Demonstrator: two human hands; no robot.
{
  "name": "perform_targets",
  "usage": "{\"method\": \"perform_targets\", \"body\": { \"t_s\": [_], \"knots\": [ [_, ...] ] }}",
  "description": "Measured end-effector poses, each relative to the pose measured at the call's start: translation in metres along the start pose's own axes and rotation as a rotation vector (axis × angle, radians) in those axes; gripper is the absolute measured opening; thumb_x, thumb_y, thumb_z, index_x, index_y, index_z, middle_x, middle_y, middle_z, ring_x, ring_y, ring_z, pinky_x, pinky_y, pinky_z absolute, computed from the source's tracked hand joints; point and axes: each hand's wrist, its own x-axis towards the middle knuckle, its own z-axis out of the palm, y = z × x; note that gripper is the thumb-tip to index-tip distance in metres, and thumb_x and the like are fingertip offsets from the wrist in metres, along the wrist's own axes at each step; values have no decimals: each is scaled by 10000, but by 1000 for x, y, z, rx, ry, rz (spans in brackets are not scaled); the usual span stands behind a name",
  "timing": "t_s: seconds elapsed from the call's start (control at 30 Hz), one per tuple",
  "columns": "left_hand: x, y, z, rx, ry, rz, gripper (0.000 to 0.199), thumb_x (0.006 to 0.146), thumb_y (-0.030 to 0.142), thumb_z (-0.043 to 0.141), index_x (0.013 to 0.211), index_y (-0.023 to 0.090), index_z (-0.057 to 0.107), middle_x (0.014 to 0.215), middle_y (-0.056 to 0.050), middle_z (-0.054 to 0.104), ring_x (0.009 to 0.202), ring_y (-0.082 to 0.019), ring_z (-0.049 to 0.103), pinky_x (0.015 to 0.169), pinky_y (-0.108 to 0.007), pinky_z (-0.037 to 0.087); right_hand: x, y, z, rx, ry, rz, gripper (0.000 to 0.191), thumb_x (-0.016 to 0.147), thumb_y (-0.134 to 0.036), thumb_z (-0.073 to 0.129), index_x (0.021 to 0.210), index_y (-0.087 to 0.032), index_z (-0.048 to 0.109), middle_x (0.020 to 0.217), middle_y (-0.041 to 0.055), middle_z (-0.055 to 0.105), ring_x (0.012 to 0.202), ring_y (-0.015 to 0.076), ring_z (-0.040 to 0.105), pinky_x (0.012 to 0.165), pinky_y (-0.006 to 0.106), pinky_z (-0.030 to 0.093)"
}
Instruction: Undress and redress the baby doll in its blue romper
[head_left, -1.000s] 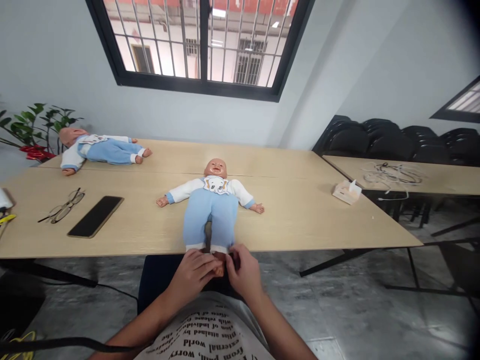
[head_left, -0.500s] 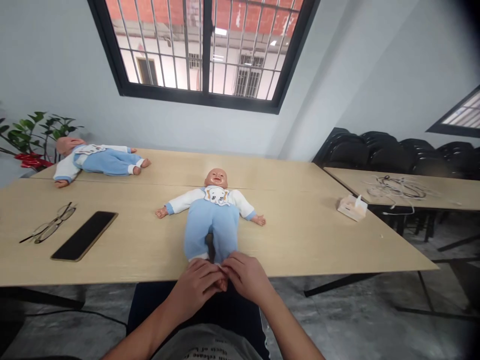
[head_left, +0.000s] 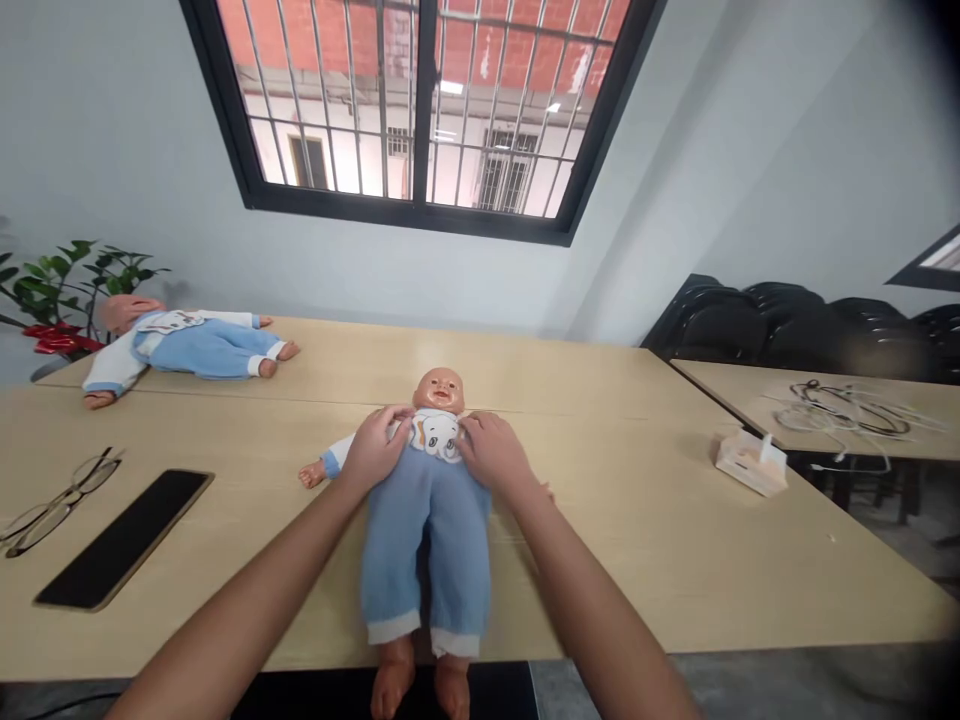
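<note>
Well left of the left hand (head_left: 377,448) lie a flat black smartphone (head_left: 124,540) and thin-framed glasses (head_left: 71,494); farther off, a blue-and-white-clothed plastic doll (head_left: 202,347) beside a green leafy plant (head_left: 45,290). Right of the right hand (head_left: 495,452), well apart, sits a small pale tissue box (head_left: 750,462); beyond, tangled white and black cables (head_left: 840,410) and black chairs (head_left: 720,325). Past both hands, a dark-framed barred window (head_left: 424,100).

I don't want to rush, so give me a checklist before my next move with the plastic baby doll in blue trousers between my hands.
1. Plastic baby doll face up: ok.
2. Left hand and right hand either side of the white cartoon-printed bib: ok.
3. Firmness of either grip: cannot tell, partly hidden.
4. White trouser cuffs down at the ankles: ok.
5. Bare plastic feet on the pale tabletop: not ok, past its edge.
</note>
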Motion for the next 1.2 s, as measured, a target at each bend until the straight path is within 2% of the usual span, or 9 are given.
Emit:
{"method": "perform_targets", "body": {
  "t_s": [0.13,0.27,0.43,0.5,0.57,0.63,0.73,1.03,1.2],
  "knots": [
    [12,-45,16,144,-111,102,308,994,317,499,1221,203,671,1237,-89,732,1167,-258,654,1066,-460,482,10,13,34,45,-21,24,329,1084,-347,426,1291,-183,622,1198,125,683,1104,234,595,958,336,408],
    [12,-64,14,209,-153,182,287,992,286,489,1182,207,690,1213,-78,742,1145,-252,650,1050,-442,483,10,27,49,2,-38,6,380,1096,-391,382,1324,-191,610,1122,118,701,1029,246,607,912,350,406],
    [12,-54,7,209,11,286,230,1005,289,491,1052,201,698,1061,-76,756,1040,-234,652,1006,-405,481,11,33,47,45,108,13,331,1058,-380,469,1239,-173,654,1200,145,689,1130,274,570,1010,393,368],
    [6,-47,5,156,35,296,224,1010,304,495,1002,197,692,994,-74,744,958,-218,653,935,-370,495,7,34,45,112,187,2,308,1060,-335,434,1155,-164,672,1130,141,698,1081,260,580,977,377,386],
    [0,-44,3,93,-31,274,253,1019,325,480,929,195,679,900,-62,719,853,-198,639,832,-332,497,2,34,43,185,193,-28,331,1071,-303,373,1032,-172,675,994,113,692,955,225,594,871,335,412],
    [-3,-43,3,61,-132,225,311,1030,351,453,849,199,655,813,-42,684,775,-185,616,755,-309,478,-2,33,43,226,121,-59,353,1078,-303,357,931,-194,659,898,71,667,838,192,581,759,302,397],
    [-3,-47,6,80,-193,137,366,1033,392,429,788,206,628,755,-22,651,735,-181,595,715,-299,453,-2,29,44,200,-2,-41,318,1071,-322,415,880,-215,645,862,28,659,766,168,560,682,288,345],
    [6,-49,15,186,-95,-38,329,1026,468,462,941,214,654,940,-49,724,864,-221,644,796,-334,473,8,28,53,71,26,183,341,1083,-351,392,893,-216,641,898,59,687,811,193,595,668,300,343],
    [0,-40,11,79,55,81,284,1027,407,464,1017,204,663,1038,-75,709,983,-227,634,893,-361,492,-1,31,48,233,237,67,432,1096,-330,261,973,-205,656,952,100,685,931,219,616,836,321,435]
  ]
}}
